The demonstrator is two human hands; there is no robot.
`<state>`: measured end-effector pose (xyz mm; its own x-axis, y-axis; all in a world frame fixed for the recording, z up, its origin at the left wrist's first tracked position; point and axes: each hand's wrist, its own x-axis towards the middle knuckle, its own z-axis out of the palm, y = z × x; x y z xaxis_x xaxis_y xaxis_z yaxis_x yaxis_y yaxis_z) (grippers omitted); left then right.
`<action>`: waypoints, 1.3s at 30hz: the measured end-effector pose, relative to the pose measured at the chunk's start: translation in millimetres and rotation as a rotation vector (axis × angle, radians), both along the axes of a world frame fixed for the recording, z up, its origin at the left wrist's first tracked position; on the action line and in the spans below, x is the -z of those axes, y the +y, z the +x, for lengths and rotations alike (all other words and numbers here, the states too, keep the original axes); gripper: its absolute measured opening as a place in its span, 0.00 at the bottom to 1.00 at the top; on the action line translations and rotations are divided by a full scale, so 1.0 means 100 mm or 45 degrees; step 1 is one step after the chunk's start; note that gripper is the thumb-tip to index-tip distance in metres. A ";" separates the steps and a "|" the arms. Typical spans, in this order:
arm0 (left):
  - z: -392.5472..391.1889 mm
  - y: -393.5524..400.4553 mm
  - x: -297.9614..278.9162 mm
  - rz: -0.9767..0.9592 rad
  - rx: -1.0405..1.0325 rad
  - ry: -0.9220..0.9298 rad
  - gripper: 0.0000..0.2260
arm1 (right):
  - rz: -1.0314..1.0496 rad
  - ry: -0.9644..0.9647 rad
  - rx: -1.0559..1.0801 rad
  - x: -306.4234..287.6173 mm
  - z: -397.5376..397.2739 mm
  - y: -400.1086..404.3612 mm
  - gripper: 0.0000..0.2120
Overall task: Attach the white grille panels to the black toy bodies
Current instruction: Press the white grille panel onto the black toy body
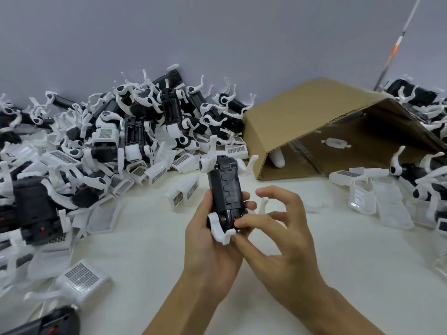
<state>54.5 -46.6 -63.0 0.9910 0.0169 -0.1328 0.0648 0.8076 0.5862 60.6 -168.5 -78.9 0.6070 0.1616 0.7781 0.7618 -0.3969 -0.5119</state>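
Observation:
A black toy body (pixel 226 187) with white legs stands nearly upright above the table's middle. My left hand (pixel 210 240) grips its lower end from the left, fingers wrapped behind it. My right hand (pixel 278 238) touches the body's lower right end with thumb and forefinger near a small red part; its other fingers are spread and loosely curled. Two white grille panels (pixel 183 193) lie side by side on the table just left of the body. Another grille panel (pixel 82 278) lies at the near left.
A large heap of black bodies and white parts (pixel 116 131) fills the left and back of the table. A tipped cardboard box (pixel 326 131) lies at the back right, with more toys (pixel 416 180) and panels right of it. A grey wall stands behind.

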 end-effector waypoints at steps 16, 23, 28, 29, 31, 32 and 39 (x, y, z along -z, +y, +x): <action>0.00 -0.02 0.00 0.012 -0.009 0.006 0.21 | 0.018 0.067 -0.031 0.00 -0.03 0.01 0.13; 0.01 0.00 -0.01 -0.028 0.010 -0.008 0.22 | 0.033 0.101 -0.006 0.01 -0.02 0.01 0.13; 0.02 0.02 0.00 -0.023 0.017 0.019 0.21 | -0.010 0.191 0.013 -0.03 -0.03 0.00 0.12; 0.02 0.02 -0.02 -0.014 -0.003 0.007 0.20 | 0.020 0.239 -0.017 -0.05 -0.04 -0.01 0.13; 0.02 -0.01 -0.03 0.134 -0.098 -0.077 0.19 | 0.230 0.471 -0.103 -0.11 -0.01 -0.03 0.16; 0.03 -0.02 -0.03 0.295 -0.161 -0.134 0.19 | 0.390 0.617 -0.141 -0.14 0.01 -0.04 0.17; -0.01 -0.02 -0.06 0.891 -0.221 -0.432 0.15 | 0.641 1.200 -0.446 -0.25 0.10 -0.09 0.23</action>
<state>53.1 -48.3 -57.4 0.9510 0.1427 0.2742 -0.3011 0.2266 0.9263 70.7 -177.7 -54.4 0.9702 0.2354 0.0574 0.0153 0.1771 -0.9841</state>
